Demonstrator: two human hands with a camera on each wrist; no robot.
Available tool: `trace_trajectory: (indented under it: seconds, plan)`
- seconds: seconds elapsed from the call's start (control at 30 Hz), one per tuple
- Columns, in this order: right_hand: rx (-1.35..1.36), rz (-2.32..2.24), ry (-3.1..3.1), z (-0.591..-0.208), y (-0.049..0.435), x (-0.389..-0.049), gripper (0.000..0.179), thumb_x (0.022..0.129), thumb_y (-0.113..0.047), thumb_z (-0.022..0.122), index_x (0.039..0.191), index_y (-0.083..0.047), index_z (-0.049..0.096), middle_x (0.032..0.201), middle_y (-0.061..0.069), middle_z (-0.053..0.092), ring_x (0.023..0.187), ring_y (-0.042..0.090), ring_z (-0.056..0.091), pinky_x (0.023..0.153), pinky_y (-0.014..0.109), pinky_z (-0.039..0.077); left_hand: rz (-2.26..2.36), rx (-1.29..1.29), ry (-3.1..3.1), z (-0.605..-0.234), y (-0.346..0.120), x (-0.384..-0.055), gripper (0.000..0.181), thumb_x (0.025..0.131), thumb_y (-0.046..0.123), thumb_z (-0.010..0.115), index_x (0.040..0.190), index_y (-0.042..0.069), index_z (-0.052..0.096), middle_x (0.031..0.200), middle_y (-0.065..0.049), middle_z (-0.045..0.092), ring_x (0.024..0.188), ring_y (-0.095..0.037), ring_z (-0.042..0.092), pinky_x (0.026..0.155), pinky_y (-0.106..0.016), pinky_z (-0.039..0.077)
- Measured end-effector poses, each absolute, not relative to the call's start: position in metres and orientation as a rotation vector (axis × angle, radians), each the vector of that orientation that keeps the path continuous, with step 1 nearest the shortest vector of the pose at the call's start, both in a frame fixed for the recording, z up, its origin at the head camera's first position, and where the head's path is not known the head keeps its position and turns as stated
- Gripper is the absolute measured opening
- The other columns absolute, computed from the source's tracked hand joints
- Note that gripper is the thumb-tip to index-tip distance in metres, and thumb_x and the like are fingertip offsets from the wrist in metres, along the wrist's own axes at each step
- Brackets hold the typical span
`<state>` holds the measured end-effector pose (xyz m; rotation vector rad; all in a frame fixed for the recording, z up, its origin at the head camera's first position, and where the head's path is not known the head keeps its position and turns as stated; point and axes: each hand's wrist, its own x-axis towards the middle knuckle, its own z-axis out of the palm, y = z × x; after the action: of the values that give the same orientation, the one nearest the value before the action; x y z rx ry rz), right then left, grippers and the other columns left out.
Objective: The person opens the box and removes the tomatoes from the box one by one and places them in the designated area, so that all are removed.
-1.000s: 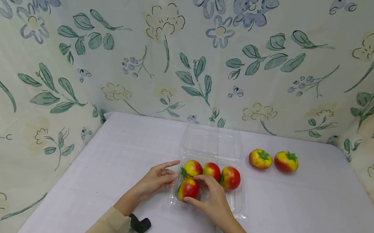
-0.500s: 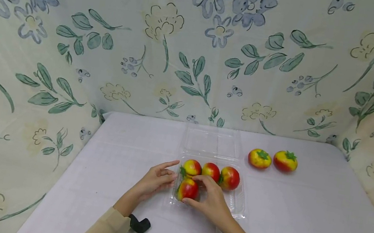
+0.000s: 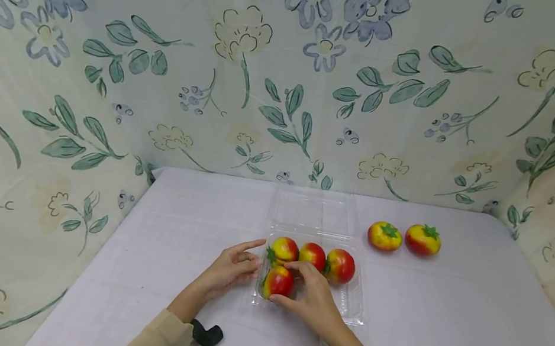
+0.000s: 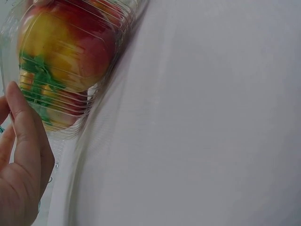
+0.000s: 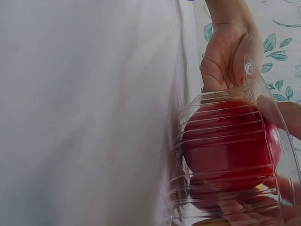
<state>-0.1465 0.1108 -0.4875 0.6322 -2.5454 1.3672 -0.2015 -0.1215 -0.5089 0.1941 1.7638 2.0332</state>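
In the head view a clear plastic clamshell box (image 3: 355, 311) lies with its lid (image 3: 299, 211) folded back. Three red-and-yellow persimmons, among them a left one (image 3: 285, 249), a middle one (image 3: 313, 256) and a right one (image 3: 340, 267), form its back row. My right hand (image 3: 315, 295) pinches another persimmon (image 3: 278, 283) in the front left corner, thumb at the near side and fingers at the far side. My left hand (image 3: 231, 269) is at the box's left wall, index finger extended to the rim; its fingertips (image 4: 14, 92) meet the edge in the left wrist view.
Two more persimmons, a nearer one (image 3: 384, 237) and a farther one (image 3: 423, 240), stand right of the lid on the white tablecloth (image 3: 185, 213). Behind the table hangs a floral cloth (image 3: 289, 97). Black wrist mounts (image 3: 206, 334) sit under both forearms.
Both hands and the persimmons keep their places in the box. Only a very slight shift of the head view shows.
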Motion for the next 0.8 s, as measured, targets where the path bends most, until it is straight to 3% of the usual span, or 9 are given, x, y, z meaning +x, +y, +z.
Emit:
trace_trajectory:
  seconds: [0.8]
  plan:
    - [0.627, 1.412, -2.534, -0.4885, 0.1124, -0.1470, 0.059, 0.069, -0.022, 0.093, 0.117, -0.003, 0.064, 0.112, 0.004, 0.065, 0.093, 0.020, 0.066, 0.079, 0.036, 0.059, 2.032, 0.196, 1.759, -0.5083, -0.1215, -0.2020, 0.056, 0.098, 0.007, 0.064, 0.150, 0.008, 0.044, 0.102, -0.009, 0.061, 0.079, -0.013, 0.064, 0.078, -0.024, 0.057]
